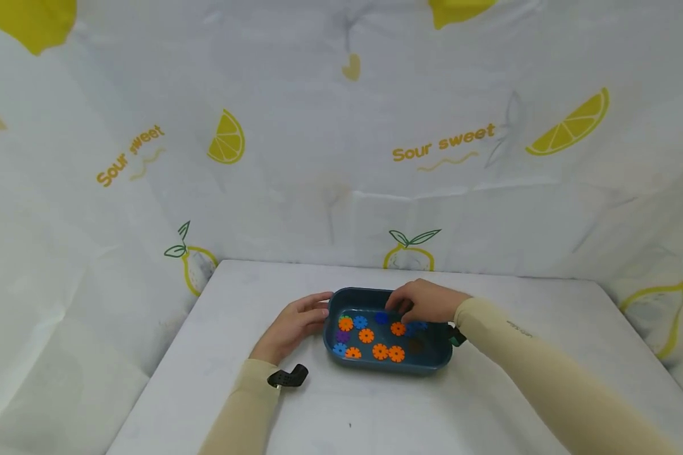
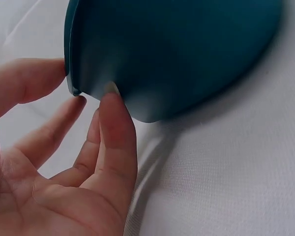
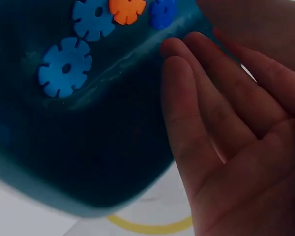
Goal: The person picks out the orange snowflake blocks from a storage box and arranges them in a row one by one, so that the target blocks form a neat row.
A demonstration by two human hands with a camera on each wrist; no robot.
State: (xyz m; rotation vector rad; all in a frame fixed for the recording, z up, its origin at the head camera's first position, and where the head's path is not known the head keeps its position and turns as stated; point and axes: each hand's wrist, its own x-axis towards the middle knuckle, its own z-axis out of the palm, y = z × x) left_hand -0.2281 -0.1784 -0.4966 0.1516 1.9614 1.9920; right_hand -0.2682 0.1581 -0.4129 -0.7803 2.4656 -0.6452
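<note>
- Left hand point(image 1: 292, 322) at the left end of a blue tray point(image 1: 387, 368), forefinger on the rim and thumb against the outer wall, lightly gripping it.
- Right hand point(image 1: 429, 300) inside the tray's right half, fingertips down just beside an orange piece point(image 1: 396, 330). The wrist view hides the ends of thumb and forefinger, so whether they pinch anything cannot be told.
- The tray stands on a white table point(image 1: 205, 379), with notched plastic pieces across its floor, most toward the left and middle; a blue piece point(image 3: 64, 74) lies flat, apart from the right fingers.
- The step in hand looks like reaching in to take a piece while the other hand steadies the tray.
- The next move likely calls for thumb and forefinger at one thin edge, perhaps using the notches, without dragging neighbours along.
</note>
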